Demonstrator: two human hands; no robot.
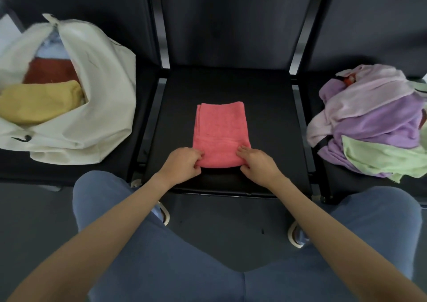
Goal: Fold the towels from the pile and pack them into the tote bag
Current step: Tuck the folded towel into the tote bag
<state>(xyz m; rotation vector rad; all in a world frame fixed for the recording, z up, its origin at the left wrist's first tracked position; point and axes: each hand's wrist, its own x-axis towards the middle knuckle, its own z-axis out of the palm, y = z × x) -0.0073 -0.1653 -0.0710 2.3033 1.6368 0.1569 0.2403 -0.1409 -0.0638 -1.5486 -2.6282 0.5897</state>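
A pink towel [220,128], folded into a narrow rectangle, lies flat on the middle black seat [265,107]. My left hand [184,163] pinches its near left corner and my right hand [256,161] pinches its near right corner. A white tote bag [104,98] slumps open on the left seat, with a yellow towel [39,103] and a rust-red towel [50,70] inside. The pile of unfolded towels [374,121], purple, pale pink and light green, sits on the right seat.
Three black seats stand in a row with dark backrests behind. My knees in blue trousers [161,255] are spread below the middle seat's front edge. Dark floor lies between my feet.
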